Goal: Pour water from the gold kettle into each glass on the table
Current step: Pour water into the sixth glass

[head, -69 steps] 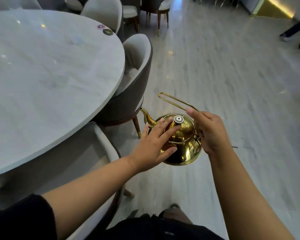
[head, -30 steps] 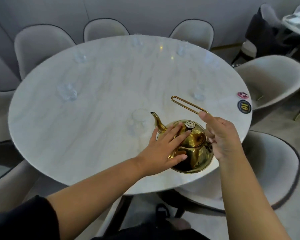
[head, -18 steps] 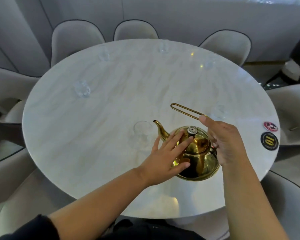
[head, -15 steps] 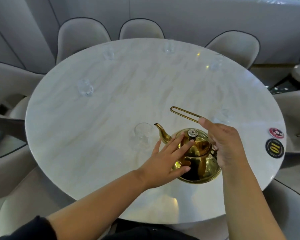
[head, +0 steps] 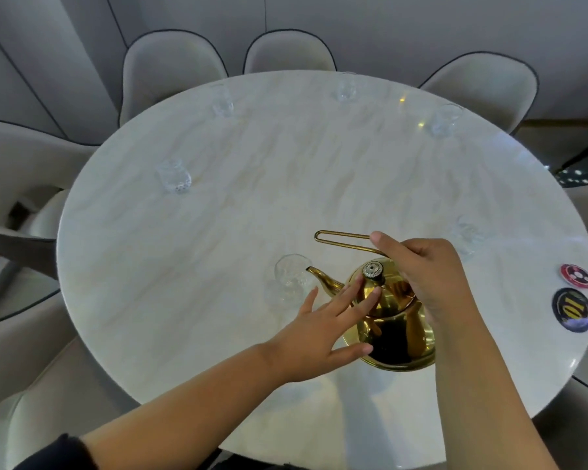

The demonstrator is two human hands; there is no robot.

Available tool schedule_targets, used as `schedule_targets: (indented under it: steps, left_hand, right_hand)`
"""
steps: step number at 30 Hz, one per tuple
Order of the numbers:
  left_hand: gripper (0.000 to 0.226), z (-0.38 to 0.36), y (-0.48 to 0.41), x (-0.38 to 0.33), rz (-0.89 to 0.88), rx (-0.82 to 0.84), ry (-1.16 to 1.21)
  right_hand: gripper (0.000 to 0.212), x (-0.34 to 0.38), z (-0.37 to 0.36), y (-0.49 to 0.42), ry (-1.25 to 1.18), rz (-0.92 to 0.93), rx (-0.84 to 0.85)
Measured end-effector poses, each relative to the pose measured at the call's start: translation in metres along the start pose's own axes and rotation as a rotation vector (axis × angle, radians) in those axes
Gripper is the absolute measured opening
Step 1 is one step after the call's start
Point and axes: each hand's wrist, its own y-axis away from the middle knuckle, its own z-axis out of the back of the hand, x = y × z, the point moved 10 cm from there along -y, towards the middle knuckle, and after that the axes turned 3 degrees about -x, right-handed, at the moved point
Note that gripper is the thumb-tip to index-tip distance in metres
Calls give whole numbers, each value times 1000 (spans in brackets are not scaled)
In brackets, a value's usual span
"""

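Left hand: fingers straight and spread. I see the fingertips resting on the lid beside the knob, and the thumb against the kettle's near flank.
Right hand: fingers curled round the rear end of the wire handle, with the index finger laid along it.
Gold kettle: between the two hands and under the right grip, tipped toward its spout. I cannot tell whether the base touches the table.
Lid knob: silver, just past the left fingertips.
Spout: points left and away from the grip, with its tip at the nearest glass's rim. I cannot tell whether water runs.
Nearest glass: clear and upright, just beyond the left hand's fingers.
Table: round pale marble, beneath both hands.
Red disc, black disc: well right of the grip, at the table's edge.
Right glass: just beyond the right hand.
Left glass: well left of the grip and farther off.
Far rim: far-left glass, far-middle glass and far-right glass.
Chairs: pale, ringing the table.
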Motion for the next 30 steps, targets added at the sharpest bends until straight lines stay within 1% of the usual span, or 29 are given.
schedule_targets:
  steps: [2,5,13,23,30]
  left_hand:
    - [67,2,0,3,1,16,19]
    - [67,6,1,6,-4,30,16]
    - [68,12,6,16,-18,46,78]
    - [64,11,6,20,-40,55,154]
    - [67,9,5,20,-45,46,175]
  right_hand:
    - [65,5,-4,-3,38,11,-4]
    - [64,13,-10,-5,96,29,-1]
    - [69,33,-36,-13,285,66,61]
    - [60,42,-52,-16,423,72,116]
    - [62,47,-54,-15,462,73,131]
